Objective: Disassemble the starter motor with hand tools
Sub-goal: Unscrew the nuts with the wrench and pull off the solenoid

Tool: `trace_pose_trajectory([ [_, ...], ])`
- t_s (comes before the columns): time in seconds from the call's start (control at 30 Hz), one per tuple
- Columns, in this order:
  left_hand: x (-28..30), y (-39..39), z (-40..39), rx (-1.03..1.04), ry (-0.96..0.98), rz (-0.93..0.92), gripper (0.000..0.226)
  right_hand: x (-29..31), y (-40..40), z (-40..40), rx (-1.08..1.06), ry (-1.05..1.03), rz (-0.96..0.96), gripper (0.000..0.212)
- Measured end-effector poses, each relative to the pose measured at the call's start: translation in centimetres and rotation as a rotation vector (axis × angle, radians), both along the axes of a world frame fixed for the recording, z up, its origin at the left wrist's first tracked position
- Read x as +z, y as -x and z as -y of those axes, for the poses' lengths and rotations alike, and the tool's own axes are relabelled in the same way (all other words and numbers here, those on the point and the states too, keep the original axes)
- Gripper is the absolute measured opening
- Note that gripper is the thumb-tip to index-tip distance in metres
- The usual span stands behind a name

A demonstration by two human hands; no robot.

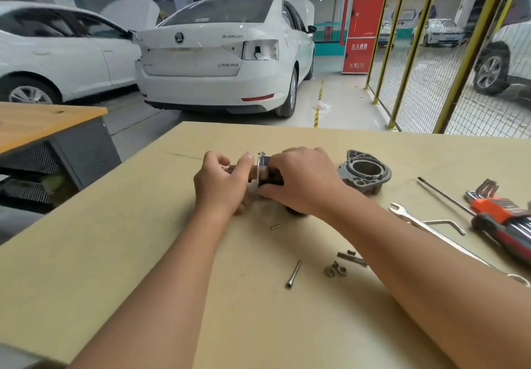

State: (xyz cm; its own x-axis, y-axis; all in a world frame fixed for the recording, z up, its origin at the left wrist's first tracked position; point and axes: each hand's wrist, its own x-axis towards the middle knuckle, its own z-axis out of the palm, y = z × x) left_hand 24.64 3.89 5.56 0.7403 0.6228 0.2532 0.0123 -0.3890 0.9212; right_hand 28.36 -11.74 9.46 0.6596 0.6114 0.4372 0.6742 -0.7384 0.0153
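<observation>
The starter motor's inner assembly (263, 172), a dark body with a thin metal plate around it, is held above the middle of the table (143, 253). My left hand (222, 180) grips its left shaft end, thumb up against the plate. My right hand (298, 180) curls round the dark body on the right side. Most of the part is hidden by my fingers. The grey cast end housing (365, 172) stands apart, just right of my right hand.
A long screwdriver (444, 195), an open-end wrench (413, 219), a bent hex key (446, 223) and an orange tool set (500, 210) lie at the right. Loose bolts (293, 274), nuts (335, 268) and a small pin (275, 227) lie near my forearms. White cars stand beyond the table.
</observation>
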Motion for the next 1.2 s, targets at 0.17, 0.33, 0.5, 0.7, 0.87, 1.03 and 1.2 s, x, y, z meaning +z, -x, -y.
trace_pose_trajectory([
  [0.17,0.1,-0.7,0.7,-0.195,0.224,0.011,0.031,-0.1,-0.6,0.4,0.046,-0.096,-0.087,0.020],
  [0.33,0.0,-0.8,0.8,-0.174,0.315,0.095,0.018,0.1,-0.4,0.5,-0.020,-0.164,-0.100,0.017],
  [0.5,-0.1,-0.7,0.7,-0.200,0.395,0.156,0.019,0.0,-0.1,0.7,-0.011,-0.235,-0.124,0.034],
  [0.7,0.3,-0.6,0.8,-0.211,0.547,0.178,0.022,0.7,-0.2,1.2,0.041,-0.451,-0.219,0.029],
  [0.87,0.5,-0.4,0.8,-0.232,0.598,0.195,0.021,2.0,0.6,2.1,0.168,-0.605,-0.191,0.026],
  [1.03,0.9,0.0,0.6,-0.285,0.637,0.125,0.017,3.0,1.9,4.7,0.311,-0.809,-0.412,0.043],
  [1.2,1.2,-0.2,0.4,-0.301,0.600,-0.083,0.029,0.1,2.1,7.7,0.231,-0.607,-0.487,0.044],
])
